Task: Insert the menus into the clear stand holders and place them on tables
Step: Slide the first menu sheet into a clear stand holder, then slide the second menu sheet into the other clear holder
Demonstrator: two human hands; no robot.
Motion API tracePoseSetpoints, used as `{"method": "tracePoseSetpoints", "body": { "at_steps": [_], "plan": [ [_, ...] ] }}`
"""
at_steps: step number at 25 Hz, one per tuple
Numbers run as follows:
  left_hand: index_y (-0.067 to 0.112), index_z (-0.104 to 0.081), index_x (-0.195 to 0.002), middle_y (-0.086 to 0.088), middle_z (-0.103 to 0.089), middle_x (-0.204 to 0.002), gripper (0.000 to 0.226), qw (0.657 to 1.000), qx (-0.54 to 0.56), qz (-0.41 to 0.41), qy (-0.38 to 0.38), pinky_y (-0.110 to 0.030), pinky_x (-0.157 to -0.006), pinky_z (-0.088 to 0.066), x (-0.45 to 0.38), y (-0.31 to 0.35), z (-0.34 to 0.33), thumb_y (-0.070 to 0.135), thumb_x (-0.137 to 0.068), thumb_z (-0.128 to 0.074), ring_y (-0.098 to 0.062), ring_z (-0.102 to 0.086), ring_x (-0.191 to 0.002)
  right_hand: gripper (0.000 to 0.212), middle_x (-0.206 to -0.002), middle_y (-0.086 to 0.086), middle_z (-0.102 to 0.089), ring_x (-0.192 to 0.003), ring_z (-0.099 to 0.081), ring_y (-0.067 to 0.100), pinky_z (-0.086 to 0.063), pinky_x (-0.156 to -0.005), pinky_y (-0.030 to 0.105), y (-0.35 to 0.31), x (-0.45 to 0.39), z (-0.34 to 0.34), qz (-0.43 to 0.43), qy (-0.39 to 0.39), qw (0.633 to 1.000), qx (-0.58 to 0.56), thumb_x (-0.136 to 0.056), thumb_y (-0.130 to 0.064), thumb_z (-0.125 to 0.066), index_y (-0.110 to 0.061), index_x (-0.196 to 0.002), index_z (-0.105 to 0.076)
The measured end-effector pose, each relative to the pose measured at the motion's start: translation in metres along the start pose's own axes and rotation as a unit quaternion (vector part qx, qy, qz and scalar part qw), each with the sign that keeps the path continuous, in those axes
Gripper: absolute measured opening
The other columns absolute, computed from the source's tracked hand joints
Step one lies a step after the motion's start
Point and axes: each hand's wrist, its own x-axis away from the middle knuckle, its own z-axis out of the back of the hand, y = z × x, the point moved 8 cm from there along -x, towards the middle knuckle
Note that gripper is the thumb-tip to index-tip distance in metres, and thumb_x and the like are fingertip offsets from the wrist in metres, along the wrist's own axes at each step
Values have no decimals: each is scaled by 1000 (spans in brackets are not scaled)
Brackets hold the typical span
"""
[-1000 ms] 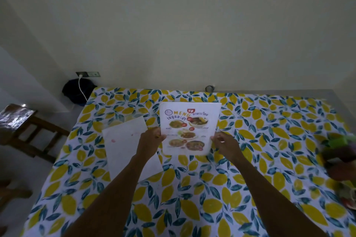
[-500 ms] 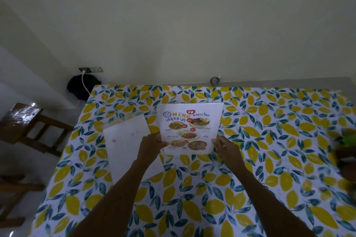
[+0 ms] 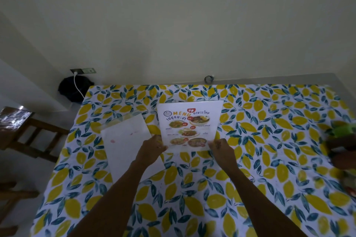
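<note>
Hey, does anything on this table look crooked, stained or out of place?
Yes. The white sheet left of the menu lies skewed to the table edge and carries small reddish smudges. The menu itself looks clean.

A plain pale wall [image 3: 173, 25] fills the upper half of the view, unlit and dim, beyond the fingers. Below it, a table covered in a white cloth with yellow lemons and teal leaves [image 3: 269, 121] spreads under and all around the fingers. Far to the left of the fingers and beyond them, a wall socket [image 3: 83, 71] carries a white cable [image 3: 78, 87] that drops over a dark round object [image 3: 74, 88] in the corner. Well left of the fingers stands a dark wooden chair [image 3: 25, 131] on a pale floor [image 3: 19, 169], its seat catching a patch of light.
</note>
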Motion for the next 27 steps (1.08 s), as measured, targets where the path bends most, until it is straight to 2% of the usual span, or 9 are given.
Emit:
{"method": "tracePoseSetpoints", "body": {
  "at_steps": [2, 5, 7, 12, 15, 17, 19, 24, 27],
  "plan": [
    [13, -60, -100, 0, -71, -88, 51, 999, -16, -34, 5, -28, -67, -50, 1, -21, 2, 55, -72, -68, -17, -68, -81, 46, -111, 14, -68, -104, -64, 34, -42, -76, 32, 3, 12, -16, -16, -6, 1000, 17, -93, -43, -59, -3, -116, -56],
    [14, -65, -97, 4, -73, -81, 57, 998, -13, -57, 32, -35, -68, -58, -6, -77, 2, 63, -68, -63, -13, -70, -75, 37, -101, 14, -68, -90, -65, 31, -51, -74, 38, 0, 27, -49, -22, -18, 999, 27, -94, -41, -59, -6, -106, -56],
    [13, -66, -96, 4, -73, -84, 61, 997, -16, -65, 35, -35, -69, -58, 3, -110, 14, 67, -69, -57, -14, -71, -78, 35, -100, 13, -67, -86, -63, 29, -49, -72, 37, -13, 39, -78, -36, -31, 998, 39, -93, -40, -59, -7, -107, -56],
    [8, -62, -104, -6, -69, -92, 34, 1000, -27, -8, 7, -33, -76, -51, 48, -177, 61, 32, -82, -72, -25, -66, -89, 33, -105, 10, -65, -98, -63, 32, -47, -76, 37, -57, 64, -154, -44, -59, 994, 83, -91, -36, -57, -9, -111, -56],
    [9, -64, -82, -13, -63, -78, 19, 999, -36, 14, -7, -36, -65, -50, 68, -209, 74, 18, -73, -79, -30, -62, -76, 38, -110, 18, -61, -100, -60, 37, -50, -80, 40, -74, 71, -188, -18, -51, 988, 141, -90, -37, -59, -5, -110, -57],
    [22, -61, -81, -5, -61, -78, 15, 999, -3, 41, -4, -33, -62, -50, 79, -226, 76, 18, -76, -74, -20, -58, -70, 46, -116, 24, -56, -105, -58, 41, -50, -89, 46, -82, 78, -205, -11, -32, 976, 216, -91, -39, -58, -2, -117, -55],
    [15, -57, -86, -10, -61, -82, 8, 999, 7, 49, 5, -33, -63, -44, 87, -228, 75, 17, -83, -64, -23, -58, -73, 48, -118, 25, -55, -109, -57, 43, -47, -95, 47, -88, 87, -216, -17, -17, 972, 233, -92, -39, -58, 1, -119, -53],
    [6, -59, -114, -13, -66, -101, 28, 997, 54, 39, 47, -29, -75, -41, 96, -228, 72, 13, -87, -64, -27, -60, -95, 46, -114, 20, -64, -107, -61, 37, -47, -85, 39, -78, 98, -229, -70, -44, 985, 150, -88, -35, -61, 0, -116, -54],
    [5, -62, -113, -18, -69, -99, 26, 994, 55, 17, 89, -37, -76, -50, 111, -243, 82, 3, -92, -47, -33, -65, -90, 36, -107, 16, -67, -100, -66, 35, -51, -82, 36, -73, 110, -232, -90, -84, 986, 117, -87, -22, -57, 1, -115, -58]
  ]
}}
